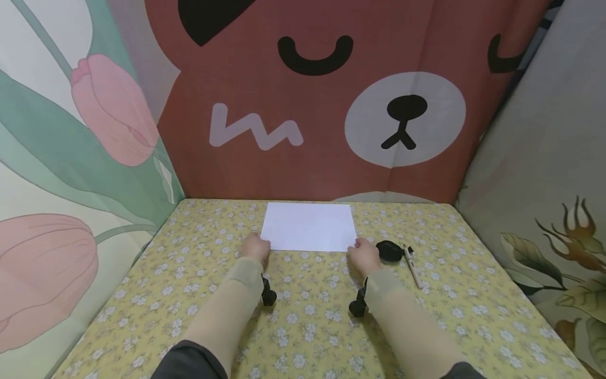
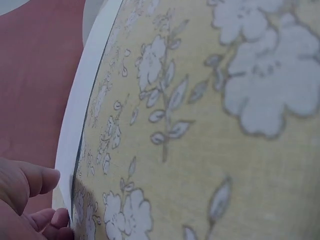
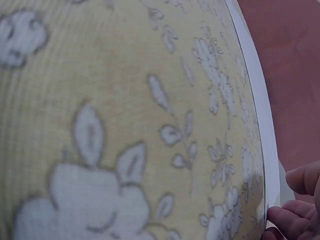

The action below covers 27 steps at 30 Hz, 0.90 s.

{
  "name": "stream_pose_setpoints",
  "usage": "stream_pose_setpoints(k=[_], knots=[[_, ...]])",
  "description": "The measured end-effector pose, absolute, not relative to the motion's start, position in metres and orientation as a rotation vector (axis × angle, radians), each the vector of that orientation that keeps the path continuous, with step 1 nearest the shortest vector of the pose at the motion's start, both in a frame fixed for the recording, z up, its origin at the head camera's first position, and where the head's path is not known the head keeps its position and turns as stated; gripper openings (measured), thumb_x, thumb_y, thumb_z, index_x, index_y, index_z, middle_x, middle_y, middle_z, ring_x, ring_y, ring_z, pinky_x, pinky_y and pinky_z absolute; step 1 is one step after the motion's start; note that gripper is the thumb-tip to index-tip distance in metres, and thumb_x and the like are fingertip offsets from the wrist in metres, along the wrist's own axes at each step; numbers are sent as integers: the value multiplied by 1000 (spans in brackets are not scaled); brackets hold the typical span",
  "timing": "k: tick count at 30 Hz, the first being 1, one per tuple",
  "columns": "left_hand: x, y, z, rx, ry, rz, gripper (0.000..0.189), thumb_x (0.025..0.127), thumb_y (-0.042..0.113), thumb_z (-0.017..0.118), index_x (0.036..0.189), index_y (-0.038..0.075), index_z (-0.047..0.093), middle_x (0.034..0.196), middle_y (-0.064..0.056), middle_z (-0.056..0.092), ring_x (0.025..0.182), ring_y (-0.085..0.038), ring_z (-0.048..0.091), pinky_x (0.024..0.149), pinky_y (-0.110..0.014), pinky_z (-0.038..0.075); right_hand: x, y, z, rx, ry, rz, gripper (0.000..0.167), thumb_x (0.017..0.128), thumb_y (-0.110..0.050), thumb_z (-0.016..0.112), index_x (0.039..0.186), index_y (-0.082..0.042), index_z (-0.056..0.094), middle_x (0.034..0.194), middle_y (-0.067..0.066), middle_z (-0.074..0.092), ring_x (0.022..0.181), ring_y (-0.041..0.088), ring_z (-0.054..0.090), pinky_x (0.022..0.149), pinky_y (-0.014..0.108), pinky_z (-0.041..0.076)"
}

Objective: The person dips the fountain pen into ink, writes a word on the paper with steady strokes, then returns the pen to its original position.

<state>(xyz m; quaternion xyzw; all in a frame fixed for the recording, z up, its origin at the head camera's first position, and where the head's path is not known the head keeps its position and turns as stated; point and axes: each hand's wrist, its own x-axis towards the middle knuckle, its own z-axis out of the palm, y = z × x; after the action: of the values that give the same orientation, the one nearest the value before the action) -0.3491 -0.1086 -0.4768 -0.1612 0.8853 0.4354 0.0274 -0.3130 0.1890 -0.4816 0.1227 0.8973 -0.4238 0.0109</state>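
Note:
A white sheet of paper (image 1: 307,226) lies flat near the far side of the table, its long edge facing me. My left hand (image 1: 255,248) holds the near left corner between thumb and fingers. At the near right corner, my right hand (image 1: 364,256) pinches the sheet the same way. Seen from the left wrist, the paper (image 2: 82,100) is a thin white strip, with the left thumb and curled fingers (image 2: 52,219) at its edge. The right wrist view shows the right fingers (image 3: 292,217) at the paper's border (image 3: 265,120).
A yellow flowered cloth (image 1: 307,321) covers the table. Just right of my right hand lie a black rounded object (image 1: 390,251) and a light-coloured pen (image 1: 413,268). A red-brown bear-print curtain (image 1: 265,173) hangs behind the table, with printed cloths at both sides.

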Motion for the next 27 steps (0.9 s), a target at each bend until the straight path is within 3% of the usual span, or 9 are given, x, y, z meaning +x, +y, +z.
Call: stream_pose_setpoints(k=[5,13,18,23,25,27], knots=[[-350,-107,-475,-575,2660,1463,57,90,16,52,143,2,40,139,-24,47,128,-44,40,105,-54,35,-313,188,-483,399,2800,-1360,52,97,-22,49,144,0,41,141,23,47,129,39,43,103,52,39],[-354,-109,-475,-638,2459,1825,51,94,17,53,140,-2,41,136,-23,47,118,-38,48,96,-48,45,-312,186,-483,421,2805,-1365,52,96,-20,49,143,1,42,140,23,47,129,39,43,103,52,39],[-351,-110,-469,-621,2450,1790,52,94,15,49,140,-6,40,139,-26,43,126,-41,42,101,-50,41,-311,185,-484,409,2820,-1344,51,97,-19,49,143,2,41,140,23,48,129,39,43,103,52,39],[-351,-113,-467,-532,2505,1694,50,98,10,43,146,-2,36,145,-26,38,130,-41,40,97,-49,42,-310,185,-482,385,2826,-1343,51,97,-19,49,143,3,41,140,24,47,129,40,43,102,53,40],[-354,-115,-469,-501,2535,1649,49,97,6,41,146,-1,37,145,-24,40,124,-38,46,92,-46,45,-309,185,-481,380,2825,-1351,51,97,-19,49,143,3,41,140,25,47,129,41,43,102,53,40],[-359,-116,-471,-508,2530,1631,50,94,-1,41,144,-2,41,136,-24,49,108,-35,57,84,-42,50,-308,185,-481,384,2822,-1367,52,97,-19,49,143,3,40,140,25,46,129,41,43,102,54,39]])
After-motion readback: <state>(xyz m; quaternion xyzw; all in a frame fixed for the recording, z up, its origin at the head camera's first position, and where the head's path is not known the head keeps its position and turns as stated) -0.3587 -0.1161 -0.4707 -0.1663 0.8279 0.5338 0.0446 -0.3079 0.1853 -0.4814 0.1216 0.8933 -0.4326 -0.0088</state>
